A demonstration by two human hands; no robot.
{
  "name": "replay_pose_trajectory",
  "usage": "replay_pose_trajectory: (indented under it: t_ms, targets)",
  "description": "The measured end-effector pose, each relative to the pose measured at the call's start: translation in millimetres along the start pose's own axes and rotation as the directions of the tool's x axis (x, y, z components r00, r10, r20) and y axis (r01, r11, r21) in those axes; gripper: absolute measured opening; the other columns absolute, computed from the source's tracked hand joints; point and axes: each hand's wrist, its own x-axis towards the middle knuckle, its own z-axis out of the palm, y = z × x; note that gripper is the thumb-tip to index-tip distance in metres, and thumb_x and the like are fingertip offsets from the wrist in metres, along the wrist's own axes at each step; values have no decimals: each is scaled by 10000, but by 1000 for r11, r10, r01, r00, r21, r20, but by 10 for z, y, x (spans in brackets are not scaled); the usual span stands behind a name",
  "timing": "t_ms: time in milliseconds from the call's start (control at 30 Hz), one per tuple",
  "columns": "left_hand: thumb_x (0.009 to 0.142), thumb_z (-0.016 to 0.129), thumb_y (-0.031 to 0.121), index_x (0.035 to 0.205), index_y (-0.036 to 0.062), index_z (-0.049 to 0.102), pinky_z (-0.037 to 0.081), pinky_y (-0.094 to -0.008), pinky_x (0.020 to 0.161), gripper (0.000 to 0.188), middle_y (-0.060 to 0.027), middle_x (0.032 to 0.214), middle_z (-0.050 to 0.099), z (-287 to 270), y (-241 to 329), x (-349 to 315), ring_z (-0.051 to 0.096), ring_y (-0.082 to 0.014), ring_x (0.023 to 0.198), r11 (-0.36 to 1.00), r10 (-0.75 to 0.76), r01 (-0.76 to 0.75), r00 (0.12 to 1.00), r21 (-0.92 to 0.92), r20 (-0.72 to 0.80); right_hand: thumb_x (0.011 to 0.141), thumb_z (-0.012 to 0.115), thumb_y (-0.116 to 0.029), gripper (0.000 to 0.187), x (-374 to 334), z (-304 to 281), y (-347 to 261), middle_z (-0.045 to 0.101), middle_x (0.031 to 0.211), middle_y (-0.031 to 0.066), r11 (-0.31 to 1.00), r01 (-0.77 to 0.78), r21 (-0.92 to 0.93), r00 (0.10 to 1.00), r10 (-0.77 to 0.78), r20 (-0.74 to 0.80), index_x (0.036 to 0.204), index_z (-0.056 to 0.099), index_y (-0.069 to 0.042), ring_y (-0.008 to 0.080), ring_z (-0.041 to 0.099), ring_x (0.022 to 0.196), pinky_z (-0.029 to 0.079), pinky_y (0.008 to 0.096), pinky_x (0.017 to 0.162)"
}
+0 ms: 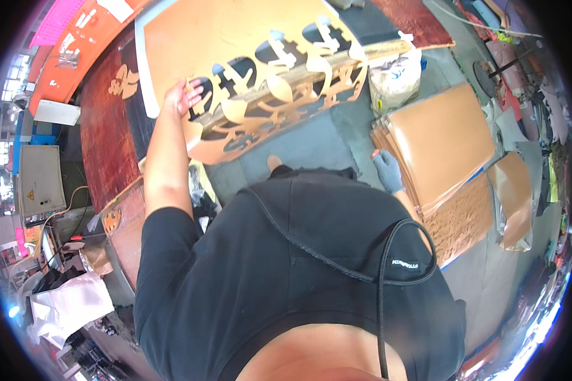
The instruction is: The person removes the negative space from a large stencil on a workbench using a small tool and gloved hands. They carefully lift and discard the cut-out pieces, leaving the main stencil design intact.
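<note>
The left grip (184, 96), its fingers loosely spread, is at the left side of a tan cut-out sheet (235, 47), though I cannot tell whether it pinches it. That sheet lies on the dark red desk (105, 133), its perforated end drooping over the near edge. The gloved right grip (388, 170), half curled, is beside stacked tan sheets (442, 136); its hold is unclear.

This is a workshop. A flat tan cut-out sheet (235, 41) overhangs the dark-red table (105, 140) at its near edge, near stacked rectangular brown sheets (442, 143).
</note>
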Motion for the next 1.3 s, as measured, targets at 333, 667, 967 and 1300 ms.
replay_pose_trajectory:
  t_ms: [333,667,967,1300]
  targets:
    - [944,479,239,1183,109,393,523,-404,690,284,-75,1024,652,36,-56,-8,644,-225,775,997,48,-51,997,-55,-55,849,616,-237,298,159,178,-446,631,828,41,991,-96,97,994,90,66,1006,617,17,75,541,782,436,231,696]
    - [868,613,333,978,116,496,467,-266,401,270,-79,824,666,198,-130,-82,597,-163,484,984,90,-118,976,-134,-199,855,601,-243,316,1003,894,-1842,647,921,114,918,368,149,891,-393,227,1072,599,-13,180,610,872,475,298,761]
    - [949,452,338,1122,121,471,519,-312,545,278,-86,955,646,78,-97,-122,625,-183,632,973,-3,1,1000,-233,-6,796,612,-262,350,1809,1575,-2782,577,1037,178,718,691,-84,706,-646,291,1054,564,-30,332,569,913,461,388,780]
    - [963,404,318,1125,75,469,516,-359,674,299,-105,1064,622,-215,25,-195,634,-215,764,903,-68,205,936,-378,345,792,593,-423,549,2545,1849,-2699,479,1236,216,337,694,-636,584,-781,224,1175,524,-36,384,437,1121,356,486,898]
